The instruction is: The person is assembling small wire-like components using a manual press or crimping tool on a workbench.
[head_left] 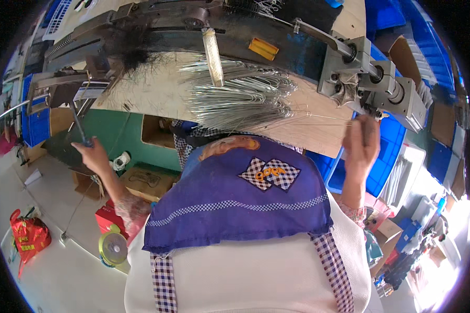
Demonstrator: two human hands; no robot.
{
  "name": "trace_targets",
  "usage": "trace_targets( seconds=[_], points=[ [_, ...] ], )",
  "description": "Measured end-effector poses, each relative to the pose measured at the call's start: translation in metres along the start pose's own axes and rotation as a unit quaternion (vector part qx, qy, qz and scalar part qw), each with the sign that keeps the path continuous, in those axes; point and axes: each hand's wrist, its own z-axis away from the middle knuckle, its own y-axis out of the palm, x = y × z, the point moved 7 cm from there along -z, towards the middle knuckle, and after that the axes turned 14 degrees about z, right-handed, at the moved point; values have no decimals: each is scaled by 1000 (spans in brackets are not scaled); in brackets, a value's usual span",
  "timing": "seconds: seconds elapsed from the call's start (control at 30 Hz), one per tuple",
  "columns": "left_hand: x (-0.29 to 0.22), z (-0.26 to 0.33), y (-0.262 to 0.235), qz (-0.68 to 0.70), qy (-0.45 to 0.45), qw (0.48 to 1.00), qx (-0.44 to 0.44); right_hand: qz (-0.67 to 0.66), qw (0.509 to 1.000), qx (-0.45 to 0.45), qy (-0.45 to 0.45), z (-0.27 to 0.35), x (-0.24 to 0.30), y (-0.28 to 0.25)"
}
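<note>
At the left, my left hand [92, 154] is closed around the lower end of a dark lever [78, 124] that hangs from the bench machine. My right hand [362, 140] is raised at the right, its fingers bent together just below the grey metal machine head [381, 88]. A thin wire [324, 121] runs from the table to those fingers, which appear to pinch it; the exact fingertip contact is hard to see. Between the hands, a heap of bent silver wires [237, 96] lies on the wooden tabletop [318, 135], looped ends to the right.
A metal bar [212, 57] lies over the wires' far side. Black bristles [138, 49] cluster on the dark machine bed, near a yellow block [263, 49]. Blue bins [384, 156] stand beyond my right hand. A red bag [29, 237] sits on the floor at left.
</note>
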Motion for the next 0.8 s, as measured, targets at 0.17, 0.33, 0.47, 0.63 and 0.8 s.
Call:
trace_targets(
  seconds=[0.17,0.33,0.47,0.63,0.8],
  points=[
    [-223,125,-22,328,414,836,150,-16,990,1,-137,-14,58,-9],
    [-332,231,-28,461,291,483,685,25,892,166,-420,-8,171,80],
    [-289,178,-8,535,223,631,515,187,886,45,-422,-39,170,74],
    [-298,198,49,543,103,559,618,296,802,45,-517,-77,156,93],
    [-331,233,17,657,-148,319,667,413,724,40,-551,-73,147,130]
  ],
)
